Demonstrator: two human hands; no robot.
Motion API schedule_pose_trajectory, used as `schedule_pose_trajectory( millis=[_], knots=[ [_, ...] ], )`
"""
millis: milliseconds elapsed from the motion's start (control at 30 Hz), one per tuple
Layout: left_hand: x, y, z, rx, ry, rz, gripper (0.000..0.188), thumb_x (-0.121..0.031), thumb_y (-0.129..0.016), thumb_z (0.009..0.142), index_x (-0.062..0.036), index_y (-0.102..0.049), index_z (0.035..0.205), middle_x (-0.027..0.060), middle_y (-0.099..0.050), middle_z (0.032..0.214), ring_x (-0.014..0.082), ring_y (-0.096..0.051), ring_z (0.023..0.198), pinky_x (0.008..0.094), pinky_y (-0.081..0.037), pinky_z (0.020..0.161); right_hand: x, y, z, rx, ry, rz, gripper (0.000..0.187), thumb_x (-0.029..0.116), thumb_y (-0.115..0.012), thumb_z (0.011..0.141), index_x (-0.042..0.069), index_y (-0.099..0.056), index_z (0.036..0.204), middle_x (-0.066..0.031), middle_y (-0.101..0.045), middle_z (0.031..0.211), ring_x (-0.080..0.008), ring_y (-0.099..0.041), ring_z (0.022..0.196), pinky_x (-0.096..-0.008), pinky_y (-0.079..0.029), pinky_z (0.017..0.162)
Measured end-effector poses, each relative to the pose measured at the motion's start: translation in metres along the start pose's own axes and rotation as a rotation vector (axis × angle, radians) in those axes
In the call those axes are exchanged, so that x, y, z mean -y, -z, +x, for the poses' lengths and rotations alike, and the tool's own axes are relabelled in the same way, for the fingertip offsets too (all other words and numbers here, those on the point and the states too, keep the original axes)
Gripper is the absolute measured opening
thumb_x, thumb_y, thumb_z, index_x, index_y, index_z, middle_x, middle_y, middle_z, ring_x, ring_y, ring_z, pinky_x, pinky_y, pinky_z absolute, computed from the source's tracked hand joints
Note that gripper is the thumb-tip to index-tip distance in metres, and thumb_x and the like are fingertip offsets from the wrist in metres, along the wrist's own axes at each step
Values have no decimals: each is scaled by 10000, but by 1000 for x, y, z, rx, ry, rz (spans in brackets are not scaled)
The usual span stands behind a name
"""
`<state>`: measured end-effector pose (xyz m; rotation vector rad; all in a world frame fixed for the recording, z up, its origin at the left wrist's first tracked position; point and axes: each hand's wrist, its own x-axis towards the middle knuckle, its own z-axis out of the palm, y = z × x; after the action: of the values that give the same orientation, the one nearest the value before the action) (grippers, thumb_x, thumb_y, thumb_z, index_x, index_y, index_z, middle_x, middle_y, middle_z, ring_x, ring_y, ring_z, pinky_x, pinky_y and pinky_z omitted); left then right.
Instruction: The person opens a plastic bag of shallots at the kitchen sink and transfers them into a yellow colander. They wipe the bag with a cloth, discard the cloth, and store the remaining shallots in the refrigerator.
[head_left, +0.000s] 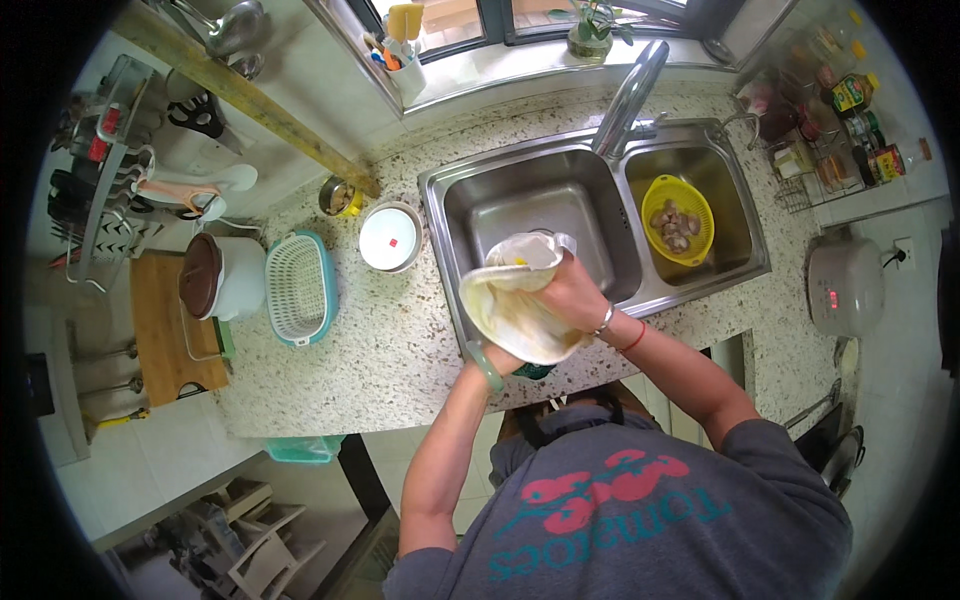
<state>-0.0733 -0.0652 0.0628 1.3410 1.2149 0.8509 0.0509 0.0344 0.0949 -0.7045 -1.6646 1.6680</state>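
Observation:
Over the front edge of the large sink basin (540, 205) I hold a cream, cloth-like piece (500, 305) with a curved, thick rim. Its exact kind is hard to make out. My right hand (572, 295) presses into its upper part, fingers closed on it and partly hidden by the folds. A crumpled whitish end (528, 250) sticks out past those fingers over the basin. From below, my left hand (502, 358) grips the lower rim, its fingers mostly covered by the piece. A green bangle (488, 370) circles my left wrist.
In the small basin, a yellow colander (662, 200) holds several brownish-pink lumps. The faucet (630, 100) rises behind the sink. Left on the counter stand a white lidded container (390, 240), a teal-rimmed basket (325, 275) and a white pot (240, 275). A grey appliance (846, 285) sits far right.

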Motion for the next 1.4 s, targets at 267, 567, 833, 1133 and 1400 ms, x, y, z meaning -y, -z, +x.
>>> schedule_pose_trajectory(
  millis=[267, 567, 833, 1133, 1400],
  knots=[
    [-11, -3, 22, 0, 268, 106, 235, -101, -495, 895, -2, -611, 1074, 140, -645, 986, 210, -586, 907, 343, -464, 816, -30, -7, 31, -330, 48, -163, 200, 49, -591, 816, 18, -659, 1002, -143, -688, 906, -230, -666, 817, -321, -504, 705],
    [-25, 19, -10, -114, 248, -648, 388, -334, -429, 996, -31, -607, 1160, 55, -619, 1163, 137, -518, 1132, 298, -388, 979, -64, 95, 48, -245, -339, 820, 692, 632, -441, 880, 93, -453, 1315, -80, -571, 1233, -220, -580, 1089, -366, -494, 918],
    [-22, 29, 6, -451, 167, -1139, 449, -424, -369, 991, -152, -459, 1336, 61, -499, 1319, 213, -516, 1163, 388, -458, 963, 11, 70, -47, -87, -175, 974, 813, 662, -424, 862, 87, -299, 1423, -125, -421, 1394, -285, -418, 1279, -462, -308, 1090],
    [-6, 16, 29, -726, 224, -1073, 350, -300, -646, 891, -39, -553, 1104, 60, -611, 1030, 164, -601, 943, 321, -505, 835, -10, 62, -32, -364, -562, 628, 621, 546, -344, 961, 54, -426, 1331, -93, -533, 1288, -214, -503, 1208, -383, -402, 1027],
    [-5, 20, 23, -897, 105, -878, 458, -386, -388, 1005, -75, -460, 1334, 79, -534, 1244, 173, -531, 1108, 308, -417, 971, 3, 73, -52, -231, -294, 556, 684, 551, -282, 973, -1, -373, 1367, -127, -499, 1315, -206, -491, 1193, -361, -401, 1004]
  ],
)
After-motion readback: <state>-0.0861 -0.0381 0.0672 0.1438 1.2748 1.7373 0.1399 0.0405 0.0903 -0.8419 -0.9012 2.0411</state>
